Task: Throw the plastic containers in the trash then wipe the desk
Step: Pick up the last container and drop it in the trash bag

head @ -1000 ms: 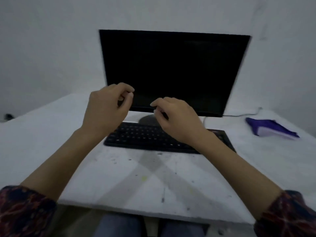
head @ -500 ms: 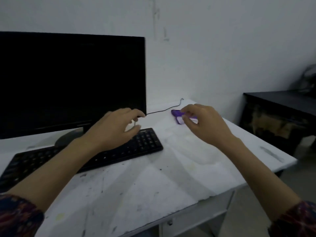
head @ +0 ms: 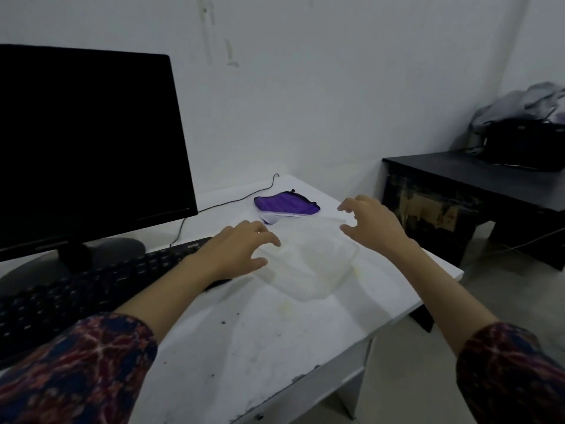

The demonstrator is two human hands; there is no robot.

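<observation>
Both hands spread open, holding nothing: left hand (head: 237, 250) and right hand (head: 374, 223) hover on either side of the clear plastic container (head: 312, 264) on the desk (head: 244, 347).

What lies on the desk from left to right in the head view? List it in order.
Monitor → keyboard → left hand → clear plastic container → right hand. The purple cloth lies behind the container, so its place in the order is unclear.
</observation>
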